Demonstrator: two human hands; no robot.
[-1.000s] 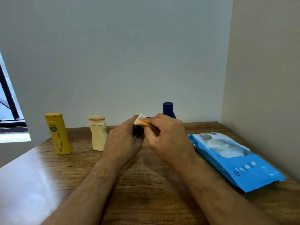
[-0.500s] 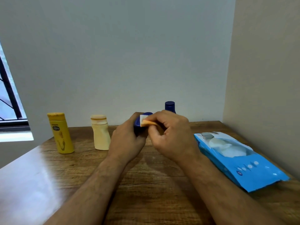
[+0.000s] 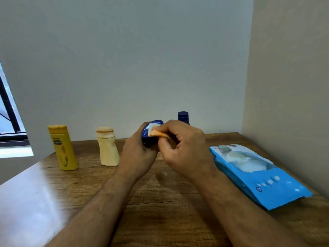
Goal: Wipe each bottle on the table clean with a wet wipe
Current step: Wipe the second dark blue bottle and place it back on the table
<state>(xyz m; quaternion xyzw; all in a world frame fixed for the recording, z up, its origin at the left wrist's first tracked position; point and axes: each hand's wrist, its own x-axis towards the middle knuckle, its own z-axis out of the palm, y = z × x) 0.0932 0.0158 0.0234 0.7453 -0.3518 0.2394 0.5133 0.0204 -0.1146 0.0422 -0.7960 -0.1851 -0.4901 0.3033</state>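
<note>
While held up: the left hand point(image 3: 138, 154) grips a dark blue bottle point(image 3: 150, 133) above the desk point(image 3: 160, 202), fingers curled round it.
Right hand point(image 3: 185, 150): fingers pinch a folded wet wipe point(image 3: 155, 131) against the bottle's top.
Desk, left: yellow bottle point(image 3: 62, 147), cream bottle point(image 3: 107, 147), upright.
Behind the hands: navy bottle point(image 3: 183, 117).
Right: blue wipes pack point(image 3: 256, 173), lying flat.

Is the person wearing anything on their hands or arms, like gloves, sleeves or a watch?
Nothing shows. The left hand and right hand are bare, without gloves or visible rings. Both forearms are uncovered to the picture's lower edge: no sleeve, watch or band in view.
</note>
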